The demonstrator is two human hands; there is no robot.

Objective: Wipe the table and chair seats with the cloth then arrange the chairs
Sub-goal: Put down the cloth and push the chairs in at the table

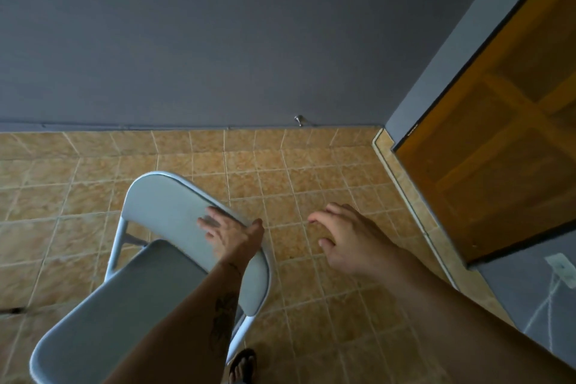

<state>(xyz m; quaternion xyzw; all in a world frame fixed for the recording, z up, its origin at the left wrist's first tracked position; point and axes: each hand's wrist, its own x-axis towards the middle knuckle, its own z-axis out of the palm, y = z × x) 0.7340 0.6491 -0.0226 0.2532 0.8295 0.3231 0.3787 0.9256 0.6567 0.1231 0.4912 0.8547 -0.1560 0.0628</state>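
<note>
The left hand [229,235] gripped the chair [162,246] backrest top; the right hand [343,237] hovered open beside it. The chair looked light and stiff.

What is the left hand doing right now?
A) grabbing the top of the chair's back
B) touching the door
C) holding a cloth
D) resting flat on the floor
A: the left hand has its fingers on the front of the grey chair's backrest and its thumb hooked over the rim, while the right hand hangs empty over the tiled floor.
</note>
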